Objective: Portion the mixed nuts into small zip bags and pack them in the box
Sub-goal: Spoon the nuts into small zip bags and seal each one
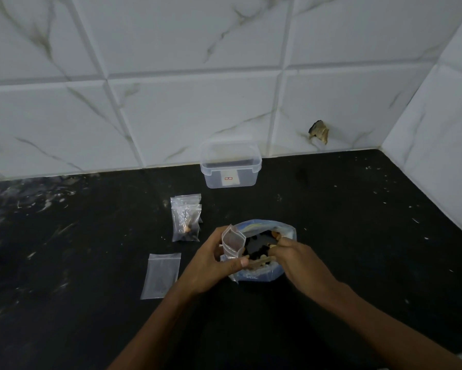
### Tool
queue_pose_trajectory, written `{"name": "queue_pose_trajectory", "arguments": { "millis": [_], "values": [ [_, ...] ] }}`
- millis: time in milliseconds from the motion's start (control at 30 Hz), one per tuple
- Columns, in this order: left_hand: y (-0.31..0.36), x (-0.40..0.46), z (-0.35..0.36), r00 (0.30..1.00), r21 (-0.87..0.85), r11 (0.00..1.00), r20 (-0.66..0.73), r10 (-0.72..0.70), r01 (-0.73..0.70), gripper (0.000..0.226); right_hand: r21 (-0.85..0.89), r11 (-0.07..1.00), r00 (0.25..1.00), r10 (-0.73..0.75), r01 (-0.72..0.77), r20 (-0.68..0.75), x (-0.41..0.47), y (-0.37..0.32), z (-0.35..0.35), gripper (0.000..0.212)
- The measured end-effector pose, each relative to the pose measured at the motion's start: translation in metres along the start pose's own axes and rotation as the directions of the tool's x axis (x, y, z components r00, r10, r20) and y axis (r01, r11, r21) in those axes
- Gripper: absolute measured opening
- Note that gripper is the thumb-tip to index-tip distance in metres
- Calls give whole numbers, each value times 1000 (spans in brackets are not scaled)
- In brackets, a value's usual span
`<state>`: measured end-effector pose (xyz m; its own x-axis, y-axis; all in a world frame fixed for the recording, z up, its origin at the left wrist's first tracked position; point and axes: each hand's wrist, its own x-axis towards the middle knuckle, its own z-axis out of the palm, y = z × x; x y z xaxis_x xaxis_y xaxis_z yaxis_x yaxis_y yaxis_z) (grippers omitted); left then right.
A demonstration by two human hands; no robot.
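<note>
Left hand (219,259) pinches a small clear plastic zip bag (233,240), mouth open.
Right hand (295,256) fingers curl into the big nut bag (261,249); bare black counter (358,222) rightward.

On the dark bench (331,236), the left hand (213,263) pinches a small empty zip bag (232,240) upright over the big open nut bag (264,252), while the right hand (296,259) reaches into the nuts. Filled bags (185,220), a flat empty one (161,275) and a clear open box (231,165) sit nearby.
</note>
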<state>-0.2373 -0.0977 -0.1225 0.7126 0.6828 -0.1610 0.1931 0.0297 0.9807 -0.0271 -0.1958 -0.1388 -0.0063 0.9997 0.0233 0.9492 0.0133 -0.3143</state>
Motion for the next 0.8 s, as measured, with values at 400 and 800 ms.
{"name": "queue_pose_trajectory", "arguments": {
  "millis": [400, 800],
  "values": [
    [-5, 4, -6, 999, 20, 1000, -31, 11, -11, 64, -45, 926, 920, 366, -376, -142, -3, 12, -6, 13],
    [-10, 10, -1, 999, 23, 1000, -50, 21, -20, 60, 355, 779, 852, 511, -516, 118, 13, -23, 21, 21]
  ]
}}
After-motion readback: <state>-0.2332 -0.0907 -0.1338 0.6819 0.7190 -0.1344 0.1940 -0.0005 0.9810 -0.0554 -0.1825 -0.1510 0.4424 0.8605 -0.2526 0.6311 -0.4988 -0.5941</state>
